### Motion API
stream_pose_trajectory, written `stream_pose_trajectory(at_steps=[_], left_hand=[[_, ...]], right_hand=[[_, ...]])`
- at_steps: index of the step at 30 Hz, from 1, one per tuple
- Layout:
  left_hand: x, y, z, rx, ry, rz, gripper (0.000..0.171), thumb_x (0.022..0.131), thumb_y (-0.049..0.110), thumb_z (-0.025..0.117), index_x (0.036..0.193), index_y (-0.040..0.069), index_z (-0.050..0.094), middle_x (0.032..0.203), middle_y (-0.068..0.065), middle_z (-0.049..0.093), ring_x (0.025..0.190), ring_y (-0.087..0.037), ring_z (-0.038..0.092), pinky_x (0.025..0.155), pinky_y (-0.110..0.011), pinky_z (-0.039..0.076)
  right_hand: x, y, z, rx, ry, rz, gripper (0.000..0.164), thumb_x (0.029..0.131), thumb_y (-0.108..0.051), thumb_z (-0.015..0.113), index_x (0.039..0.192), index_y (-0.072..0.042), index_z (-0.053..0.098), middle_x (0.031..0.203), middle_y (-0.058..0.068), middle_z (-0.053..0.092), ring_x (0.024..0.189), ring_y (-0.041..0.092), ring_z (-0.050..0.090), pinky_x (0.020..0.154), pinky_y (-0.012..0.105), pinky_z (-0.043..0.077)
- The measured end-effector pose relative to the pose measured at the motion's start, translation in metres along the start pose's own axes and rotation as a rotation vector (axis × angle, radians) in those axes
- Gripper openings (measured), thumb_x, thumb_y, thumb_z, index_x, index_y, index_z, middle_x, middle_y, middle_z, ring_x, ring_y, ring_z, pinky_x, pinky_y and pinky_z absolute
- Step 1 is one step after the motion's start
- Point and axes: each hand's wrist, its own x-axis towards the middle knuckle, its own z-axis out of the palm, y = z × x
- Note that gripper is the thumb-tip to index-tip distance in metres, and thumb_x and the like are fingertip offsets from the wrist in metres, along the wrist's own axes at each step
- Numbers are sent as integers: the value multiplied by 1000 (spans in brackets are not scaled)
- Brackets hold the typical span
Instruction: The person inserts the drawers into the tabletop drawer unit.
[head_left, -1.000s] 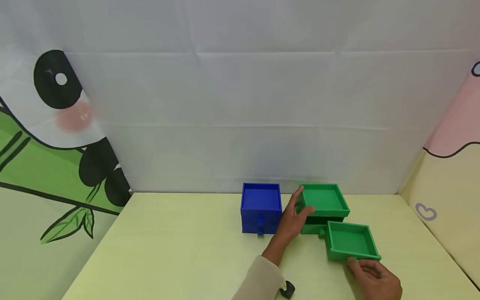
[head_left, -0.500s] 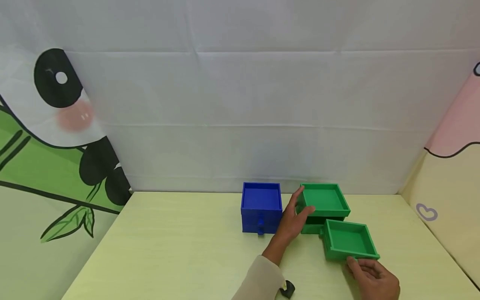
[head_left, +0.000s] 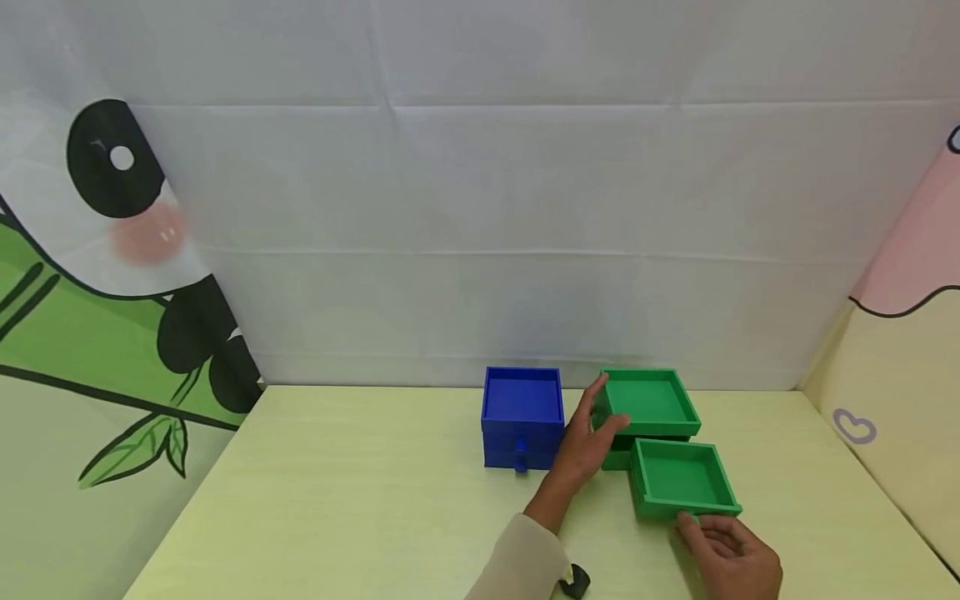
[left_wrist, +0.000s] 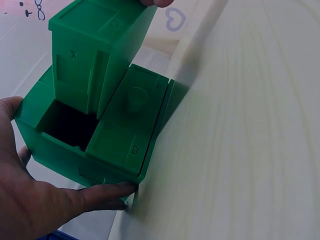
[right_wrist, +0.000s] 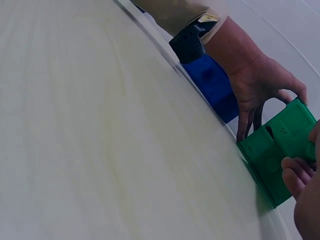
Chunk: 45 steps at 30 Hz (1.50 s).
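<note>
A small green drawer cabinet (head_left: 651, 402) stands toward the back of the table. My left hand (head_left: 582, 448) grips it by the left side, thumb over the front edge of its top and fingers behind. In the left wrist view a dark opening (left_wrist: 70, 126) shows in the cabinet's upper half, beside a closed lower drawer (left_wrist: 127, 125). With thumb and fingers, my right hand (head_left: 731, 557) pinches the front of the pulled-out green drawer (head_left: 681, 473). That drawer holds nothing and sits in front of the cabinet, its back end overlapping the opening in the left wrist view.
A matching blue drawer cabinet (head_left: 522, 398) stands just left of my left hand. Behind both cabinets rises a white cloth backdrop (head_left: 450, 208). A dark wrist device (head_left: 576, 580) shows at my left sleeve (head_left: 525, 557).
My right hand has moved the green drawer to the left, bringing it in line with the cabinet's front. My left hand has kept its hold on the cabinet.
</note>
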Motion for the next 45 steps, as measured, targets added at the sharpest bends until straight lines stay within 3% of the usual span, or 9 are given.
stream_pose_trajectory(at_steps=[34, 45], left_hand=[[2, -1, 3, 28, 28, -10, 59, 98, 48, 56, 149, 55, 28, 161, 3, 27, 145, -32, 30, 106, -59, 37], [3, -4, 3, 42, 37, -8, 59, 97, 48, 56, 149, 55, 29, 160, 5, 29, 145, -31, 31, 105, -59, 37]], right_hand=[[1, 3, 18, -40, -69, -67, 26, 80, -19, 85, 84, 3, 72, 61, -5, 69, 51, 0, 64, 52, 15, 50], [4, 2, 22, -70, -87, -57, 28, 82, -24, 84, 88, 1, 72, 66, 2, 71, 52, 3, 66, 53, 15, 51]])
